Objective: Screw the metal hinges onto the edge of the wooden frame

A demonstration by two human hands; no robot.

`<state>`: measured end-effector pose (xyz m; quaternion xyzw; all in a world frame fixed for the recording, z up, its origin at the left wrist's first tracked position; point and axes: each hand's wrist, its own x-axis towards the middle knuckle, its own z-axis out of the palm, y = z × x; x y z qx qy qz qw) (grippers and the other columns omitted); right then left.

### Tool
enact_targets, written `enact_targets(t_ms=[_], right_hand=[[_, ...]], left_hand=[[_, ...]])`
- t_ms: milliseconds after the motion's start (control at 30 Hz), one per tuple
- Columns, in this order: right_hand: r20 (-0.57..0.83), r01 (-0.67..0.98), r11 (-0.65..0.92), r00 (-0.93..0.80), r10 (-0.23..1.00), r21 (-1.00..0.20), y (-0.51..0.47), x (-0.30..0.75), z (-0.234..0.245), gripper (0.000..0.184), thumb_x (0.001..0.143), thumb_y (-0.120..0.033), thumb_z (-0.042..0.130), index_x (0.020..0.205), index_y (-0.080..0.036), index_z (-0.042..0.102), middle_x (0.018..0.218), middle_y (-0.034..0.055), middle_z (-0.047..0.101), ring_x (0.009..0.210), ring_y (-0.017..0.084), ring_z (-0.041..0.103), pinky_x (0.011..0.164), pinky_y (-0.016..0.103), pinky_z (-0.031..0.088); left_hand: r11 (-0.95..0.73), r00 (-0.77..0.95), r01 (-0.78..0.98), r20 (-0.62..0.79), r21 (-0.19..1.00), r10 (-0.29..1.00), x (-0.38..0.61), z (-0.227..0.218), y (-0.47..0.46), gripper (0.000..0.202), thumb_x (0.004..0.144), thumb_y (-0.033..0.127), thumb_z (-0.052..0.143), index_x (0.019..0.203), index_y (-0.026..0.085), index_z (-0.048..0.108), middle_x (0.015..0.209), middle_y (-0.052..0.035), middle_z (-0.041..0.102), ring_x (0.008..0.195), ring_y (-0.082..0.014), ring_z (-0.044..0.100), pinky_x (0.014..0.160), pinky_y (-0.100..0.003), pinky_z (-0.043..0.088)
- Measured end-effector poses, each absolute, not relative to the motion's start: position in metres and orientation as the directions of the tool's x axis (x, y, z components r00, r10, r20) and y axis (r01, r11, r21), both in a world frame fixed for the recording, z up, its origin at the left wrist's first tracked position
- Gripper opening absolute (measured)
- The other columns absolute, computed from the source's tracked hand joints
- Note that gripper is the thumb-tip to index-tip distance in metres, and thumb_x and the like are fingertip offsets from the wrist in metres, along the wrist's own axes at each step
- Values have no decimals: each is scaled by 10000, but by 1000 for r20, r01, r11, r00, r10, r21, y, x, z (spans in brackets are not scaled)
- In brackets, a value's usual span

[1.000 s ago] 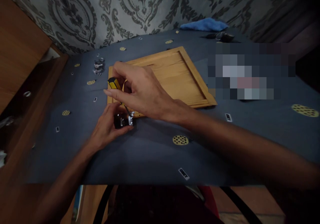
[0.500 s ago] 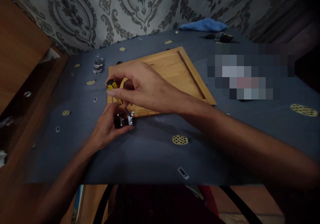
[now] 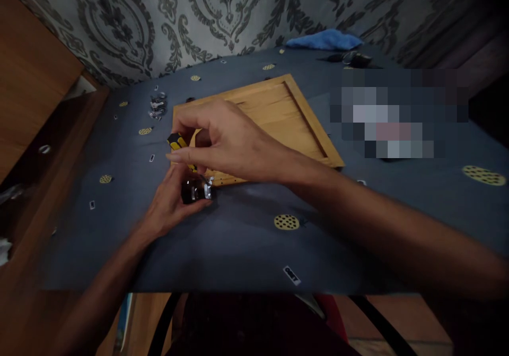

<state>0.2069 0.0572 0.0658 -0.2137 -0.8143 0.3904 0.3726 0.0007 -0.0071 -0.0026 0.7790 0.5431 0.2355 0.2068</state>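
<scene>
My right hand pinches the handle of a yellow-and-black screwdriver between thumb and fingers. The screwdriver slants down to the right, its lower end at a small shiny metal fitting. My left hand grips a dark glossy piece with that fitting at its right end; the exact kind is unclear. Both hands are over the near left corner of a framed wooden panel, which has small holes along its near edge. My right hand hides part of the panel.
Several shiny metal pieces lie on the dark patterned tablecloth at the left. A blue cloth lies at the back, with a dark tool in front of it. Wooden furniture stands along the left. A blurred-out patch covers the right side.
The screwdriver's handle and my right thumb have shifted slightly down, and the handle has turned a little in my fingers. My left hand has stayed nearly still.
</scene>
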Motion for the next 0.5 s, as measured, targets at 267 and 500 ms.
enact_targets(t_ms=[267,500], right_hand=[[583,106,657,-370,723,-747,50,199,63,407,990,-264,698,773,-245,354,744,-83,427,675,81,413,696,249,395],[516,269,663,-452,728,-699,51,203,65,330,979,-308,665,768,-243,420,740,-52,484,717,124,476,729,287,379]], left_hand=[[-370,331,716,178,592,927,-3,-7,-6,625,798,399,846,1318,257,529,1129,-53,727,1049,-285,732,891,-446,619],[-390,343,709,196,587,919,-5,-10,-7,640,804,362,847,1332,251,502,1159,-49,726,1048,-272,746,903,-439,620]])
